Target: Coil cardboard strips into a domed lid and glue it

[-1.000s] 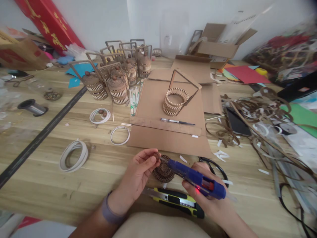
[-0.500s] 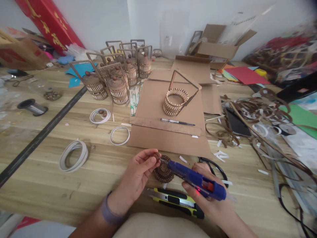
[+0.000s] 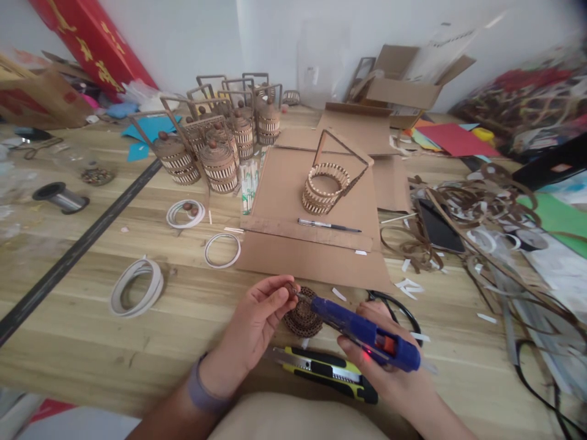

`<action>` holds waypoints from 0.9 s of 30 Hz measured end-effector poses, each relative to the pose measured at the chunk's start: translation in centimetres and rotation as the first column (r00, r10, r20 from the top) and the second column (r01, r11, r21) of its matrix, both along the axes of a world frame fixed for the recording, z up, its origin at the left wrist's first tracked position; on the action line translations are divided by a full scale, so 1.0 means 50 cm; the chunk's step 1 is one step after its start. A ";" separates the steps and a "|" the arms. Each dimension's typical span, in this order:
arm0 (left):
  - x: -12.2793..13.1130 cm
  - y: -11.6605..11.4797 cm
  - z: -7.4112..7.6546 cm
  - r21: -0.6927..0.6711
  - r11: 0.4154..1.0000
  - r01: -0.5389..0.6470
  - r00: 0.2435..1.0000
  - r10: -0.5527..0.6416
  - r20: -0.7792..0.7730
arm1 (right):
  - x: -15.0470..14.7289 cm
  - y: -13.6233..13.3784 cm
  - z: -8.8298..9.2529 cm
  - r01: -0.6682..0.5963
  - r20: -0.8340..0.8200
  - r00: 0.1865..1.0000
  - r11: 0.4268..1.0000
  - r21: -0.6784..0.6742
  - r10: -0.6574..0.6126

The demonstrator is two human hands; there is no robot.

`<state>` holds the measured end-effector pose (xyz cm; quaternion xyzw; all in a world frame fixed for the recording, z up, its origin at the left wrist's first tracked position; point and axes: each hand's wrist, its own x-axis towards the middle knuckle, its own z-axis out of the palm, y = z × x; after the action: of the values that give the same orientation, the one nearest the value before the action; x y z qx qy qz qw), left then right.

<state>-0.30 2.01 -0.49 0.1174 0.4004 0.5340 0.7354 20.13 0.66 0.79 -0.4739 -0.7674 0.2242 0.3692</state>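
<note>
My left hand (image 3: 261,318) pinches a small brown bead (image 3: 290,289) between thumb and fingertips. In my right hand (image 3: 385,373) is a blue hot glue gun (image 3: 362,330), a red light glowing on its side. Its nozzle points left, at or very close to the bead; contact is hard to make out. Below the bead a round brown woven lid (image 3: 302,318) lies flat on the table, partly covered by the fingers and the nozzle. Nearer to me a yellow and black utility knife (image 3: 328,371) lies beneath the glue gun.
A small basket with a tall handle (image 3: 323,189) and a pen (image 3: 328,225) rest on cardboard (image 3: 312,260). Several lidded baskets (image 3: 220,165) stand back left. Tape rolls (image 3: 136,287) lie at left. Brown strips (image 3: 477,195), a phone (image 3: 440,226) and a black cable (image 3: 403,308) occupy the right.
The bead has turned slightly in my left fingertips and shows more of its surface. The glue gun has barely shifted; everything else is the same.
</note>
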 end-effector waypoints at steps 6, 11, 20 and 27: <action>-0.001 -0.001 -0.003 -0.002 1.000 0.007 1.000 -0.007 -0.014 | 0.000 -0.002 0.002 0.007 0.028 1.000 1.000 0.004 -0.007; -0.001 -0.001 -0.003 -0.008 1.000 0.018 1.000 -0.018 -0.023 | 0.002 0.001 -0.001 0.017 0.032 0.999 1.000 0.010 -0.018; -0.002 -0.005 0.002 -0.010 0.999 0.042 0.999 -0.042 -0.030 | 0.004 -0.003 -0.004 0.019 0.022 1.000 1.000 -0.001 -0.019; -0.002 -0.002 0.000 -0.034 0.998 0.044 0.998 -0.046 -0.041 | 0.003 0.000 -0.005 0.023 0.021 1.000 1.000 -0.015 -0.023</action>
<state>-0.42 1.91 -0.49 0.1253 0.4219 0.5079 0.7405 20.26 0.67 0.53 -0.4877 -0.7639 0.2208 0.3604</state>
